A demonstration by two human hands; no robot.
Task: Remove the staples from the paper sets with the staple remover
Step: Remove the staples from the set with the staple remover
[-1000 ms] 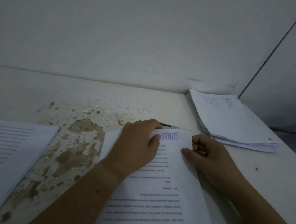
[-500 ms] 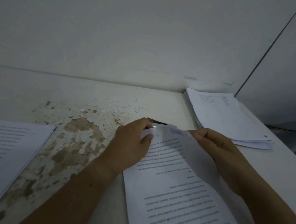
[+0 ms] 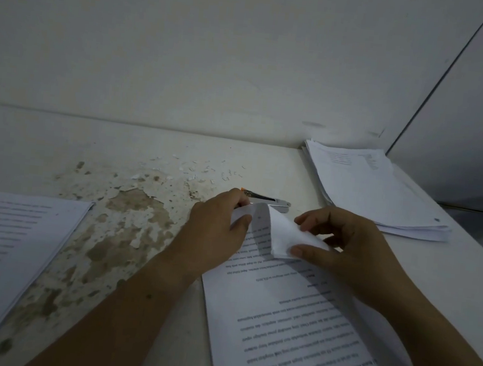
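Central paper set (image 3: 295, 320) held at its far end, top sheets curled back.
The white desk (image 3: 61, 142) shows paint flaked to brown patches left of centre. The paper set lies print up, between a left paper stack (image 3: 6, 248) and a right paper stack (image 3: 366, 189) at the far corner. The left hand (image 3: 217, 233) pinches the set's far left corner, thumb on top. The right hand (image 3: 351, 252) pinches the curled-back sheets between thumb and fingers. The staple remover (image 3: 274, 201) lies on the desk just beyond the left fingertips; contact cannot be told. Loose staples (image 3: 229, 175) lie scattered beyond it.
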